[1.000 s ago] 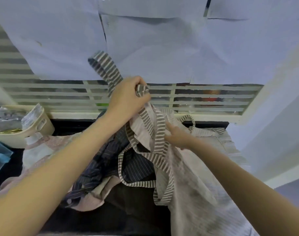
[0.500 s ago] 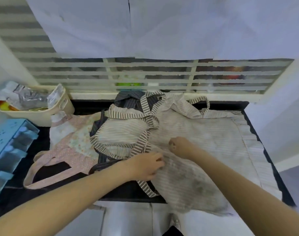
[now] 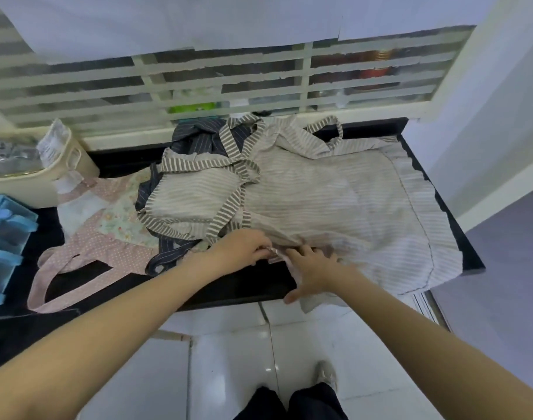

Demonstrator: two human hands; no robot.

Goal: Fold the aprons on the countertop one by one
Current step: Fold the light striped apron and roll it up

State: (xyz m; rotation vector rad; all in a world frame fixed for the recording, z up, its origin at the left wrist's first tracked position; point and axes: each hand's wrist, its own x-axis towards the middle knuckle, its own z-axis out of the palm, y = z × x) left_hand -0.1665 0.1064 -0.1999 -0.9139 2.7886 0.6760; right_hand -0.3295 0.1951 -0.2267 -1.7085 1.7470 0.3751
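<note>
Pinched by left hand (image 3: 244,248), beige striped apron (image 3: 335,195) lies rumpled, spread flat.

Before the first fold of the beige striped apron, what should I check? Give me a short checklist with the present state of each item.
1. Beige apron spread on the countertop: ok, mostly flat.
2. Near edge held: ok, left hand pinches it; right hand rests on it with straight fingers.
3. Straps clear of the fold: not ok, they cross the bib in loops.
4. Near edge on the counter: not ok, a part hangs over the front.
5. Separate from the dark apron: not ok, it lies on top of it.
6. Pink apron out of the way: ok, it is to the left.
</note>
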